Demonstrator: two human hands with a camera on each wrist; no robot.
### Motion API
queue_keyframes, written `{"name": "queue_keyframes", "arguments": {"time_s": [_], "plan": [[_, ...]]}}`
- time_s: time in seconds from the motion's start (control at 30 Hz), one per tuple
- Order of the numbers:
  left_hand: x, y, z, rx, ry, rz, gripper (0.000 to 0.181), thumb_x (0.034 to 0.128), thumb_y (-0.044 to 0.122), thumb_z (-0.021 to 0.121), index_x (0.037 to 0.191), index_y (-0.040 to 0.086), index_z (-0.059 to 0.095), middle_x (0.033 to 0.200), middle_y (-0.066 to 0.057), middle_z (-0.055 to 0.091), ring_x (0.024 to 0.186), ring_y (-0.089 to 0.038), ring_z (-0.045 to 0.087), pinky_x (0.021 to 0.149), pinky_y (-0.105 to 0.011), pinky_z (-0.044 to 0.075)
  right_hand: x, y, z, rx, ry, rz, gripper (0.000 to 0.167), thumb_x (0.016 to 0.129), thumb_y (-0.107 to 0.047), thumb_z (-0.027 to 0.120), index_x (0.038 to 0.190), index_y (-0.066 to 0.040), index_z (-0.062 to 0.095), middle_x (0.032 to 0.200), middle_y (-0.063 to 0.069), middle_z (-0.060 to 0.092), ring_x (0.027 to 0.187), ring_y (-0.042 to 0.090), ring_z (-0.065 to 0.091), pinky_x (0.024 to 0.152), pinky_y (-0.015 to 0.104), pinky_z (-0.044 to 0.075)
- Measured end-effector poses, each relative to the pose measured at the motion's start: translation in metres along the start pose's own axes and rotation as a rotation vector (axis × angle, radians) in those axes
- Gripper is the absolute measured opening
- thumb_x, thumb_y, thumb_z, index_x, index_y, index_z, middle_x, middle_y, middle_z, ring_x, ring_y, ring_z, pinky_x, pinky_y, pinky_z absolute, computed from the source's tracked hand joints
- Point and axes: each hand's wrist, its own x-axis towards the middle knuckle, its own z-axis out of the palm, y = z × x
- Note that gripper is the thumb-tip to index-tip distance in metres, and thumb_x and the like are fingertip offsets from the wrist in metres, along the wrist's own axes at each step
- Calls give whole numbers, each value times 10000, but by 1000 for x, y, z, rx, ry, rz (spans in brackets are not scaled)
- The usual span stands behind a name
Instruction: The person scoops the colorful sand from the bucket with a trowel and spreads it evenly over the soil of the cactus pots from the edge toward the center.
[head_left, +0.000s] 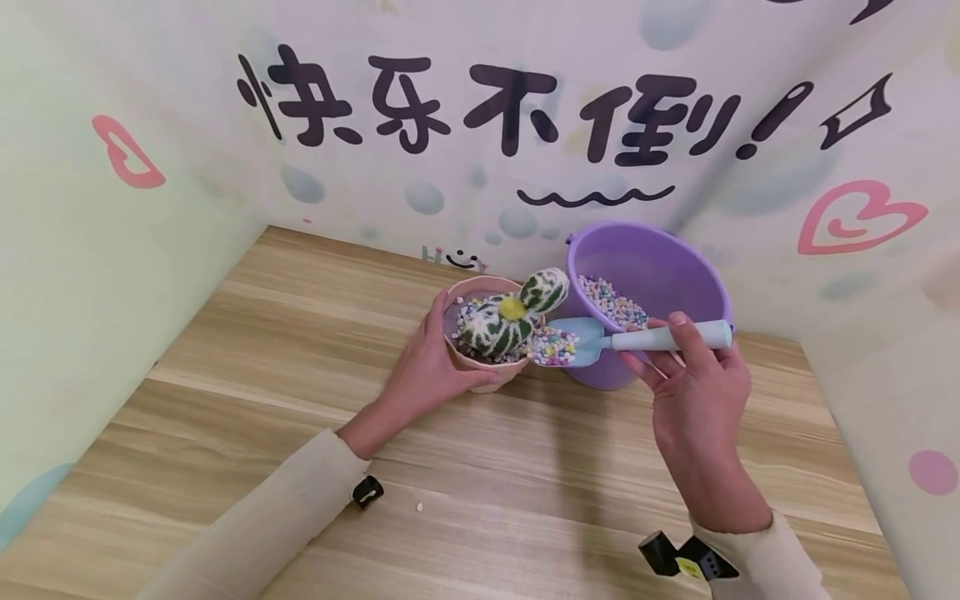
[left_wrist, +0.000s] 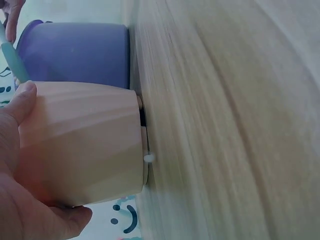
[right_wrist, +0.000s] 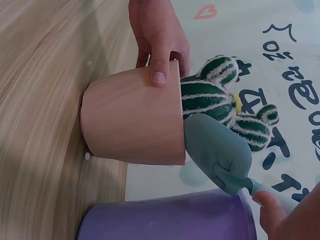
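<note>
Your left hand [head_left: 423,362], fingers curled round cactus pot [right_wrist: 132,117]; your right hand [head_left: 705,400], fingers pinching trowel [head_left: 636,340] of pebbles [head_left: 553,345].

Pot [right_wrist: 135,117]: plain peach
Cactus [head_left: 491,332]: dark green, white-striped (with one yellow tuft [head_left: 512,308])
Trowel [right_wrist: 220,147]: pale blue
Pebbles [head_left: 555,346]: mixed white, yellow, pink, purple, teal
Bucket [head_left: 671,271]: solid purple
Table [head_left: 255,350]: tan, wood-grained
Backdrop [head_left: 480,33]: whitish, black lettering [head_left: 512,125], pink hearts [head_left: 861,218], grey-blue blots [head_left: 425,198]

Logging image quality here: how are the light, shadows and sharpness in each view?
Head view: fairly bright, a soft shadow on the table below the bucket; left wrist view: turned sideways, hazier, table grain soft; right wrist view: also sideways, dimmer, stripes on the cactus readable.
</note>
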Motion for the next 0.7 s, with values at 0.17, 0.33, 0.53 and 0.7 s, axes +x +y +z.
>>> {"name": "queue_keyframes", "arguments": {"time_s": [0.17, 0.33, 0.53, 0.7], "plan": [[0, 0, 3, 11, 28, 8, 1289, 619, 527, 880, 1551, 125, 85, 1531, -194, 314, 1371, -379, 363, 1078, -530, 377, 0, 0, -1, 0, -15, -1, 349, 815, -83, 783, 1058, 11, 550, 889, 171, 683, 694, 312, 723, 680, 488, 563], [-1, 0, 6, 6, 57, 14, 1289, 606, 543, 880, 1545, 121, 105, 1505, -210, 346, 1351, -376, 390, 1069, -528, 388, 0, 1, 0, 1, -17, -11, 333, 816, -69, 778, 1046, 18, 553, 875, 169, 678, 686, 312, 722, 672, 491, 562], [-1, 1, 8, 6, 77, 18, 1287, 596, 542, 886, 1542, 128, 119, 1500, -206, 335, 1359, -349, 380, 1077, -512, 382, -1, 1, 1, -7, -10, -18, 348, 810, -71, 784, 1054, 14, 551, 862, 165, 674, 687, 316, 722, 656, 481, 563], [2, 1, 2, -10, 8, -3, 1338, 579, 509, 908, 1539, 83, 78, 1526, -220, 264, 1381, -387, 334, 1095, -539, 348, -2, 0, 1, -18, -9, -17, 374, 807, -82, 789, 1082, 3, 550, 852, 162, 681, 709, 330, 723, 670, 475, 561]]}}
